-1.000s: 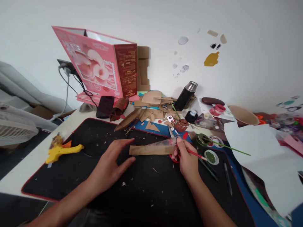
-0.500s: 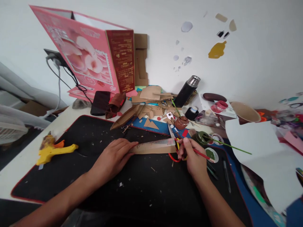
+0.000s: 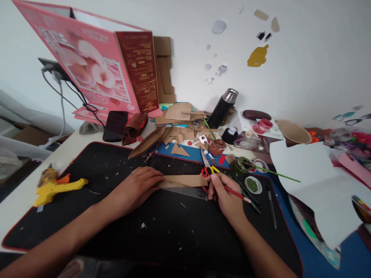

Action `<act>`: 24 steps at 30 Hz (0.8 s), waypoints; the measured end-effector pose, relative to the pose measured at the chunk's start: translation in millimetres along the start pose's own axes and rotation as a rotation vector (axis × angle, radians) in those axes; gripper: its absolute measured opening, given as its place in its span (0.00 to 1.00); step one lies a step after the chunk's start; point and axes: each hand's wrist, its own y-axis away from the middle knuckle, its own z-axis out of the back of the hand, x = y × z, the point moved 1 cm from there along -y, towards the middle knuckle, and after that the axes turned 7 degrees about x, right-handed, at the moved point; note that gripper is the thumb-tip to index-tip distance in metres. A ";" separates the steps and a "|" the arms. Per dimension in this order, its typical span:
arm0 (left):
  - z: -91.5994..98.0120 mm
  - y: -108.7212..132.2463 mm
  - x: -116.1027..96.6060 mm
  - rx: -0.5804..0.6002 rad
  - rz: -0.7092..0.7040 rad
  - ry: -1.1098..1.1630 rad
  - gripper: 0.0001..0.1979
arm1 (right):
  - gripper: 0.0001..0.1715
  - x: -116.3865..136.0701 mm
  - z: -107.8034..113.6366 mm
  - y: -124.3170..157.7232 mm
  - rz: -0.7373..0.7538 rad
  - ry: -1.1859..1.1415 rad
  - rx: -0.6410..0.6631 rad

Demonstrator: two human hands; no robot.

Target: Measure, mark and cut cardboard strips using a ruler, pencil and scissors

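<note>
A narrow brown cardboard strip [image 3: 185,180] lies flat on the black mat, with a clear ruler [image 3: 185,190] slanting along its near edge. Over the left ends of both, my left hand [image 3: 142,181] is closed, fingers together and holding the ruler down. My right hand [image 3: 227,193] is closed around a red pencil [image 3: 237,194] at the strip's right end, its eraser end pointing right. The pencil's tip is hidden by the fingers. Just behind that hand lie scissors [image 3: 205,157] with red and yellow handles, partly covered by the hand.
A yellow glue gun [image 3: 58,187] rests at the mat's left. Cardboard scraps [image 3: 181,135], a brown paint jar [image 3: 217,146], a green paint jar [image 3: 241,165] and a black flask [image 3: 222,110] stand behind. A pink box [image 3: 87,65] rises at back left; white paper [image 3: 301,166] lies right.
The ruler has moved from on top of the cardboard strip to its near edge, its right end swinging towards me. My right hand has shifted with it, still holding the pencil. The view has turned slightly.
</note>
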 end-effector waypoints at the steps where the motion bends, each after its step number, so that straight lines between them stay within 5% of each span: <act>1: 4.5 2.4 2.1 0.014 -0.003 -0.014 0.15 | 0.32 -1.1 -2.3 0.8 0.020 0.027 0.027; 6: 17.8 16.6 9.1 -0.039 0.064 0.013 0.14 | 0.27 -5.0 -14.6 0.3 0.112 0.101 0.161; 17: 10.3 30.8 -2.1 -0.264 0.208 0.080 0.13 | 0.12 12.4 -38.2 -12.4 0.300 0.295 0.228; 24: -8.0 28.7 -3.9 -0.213 0.174 -0.051 0.11 | 0.11 14.5 -46.9 -20.8 0.488 0.513 0.322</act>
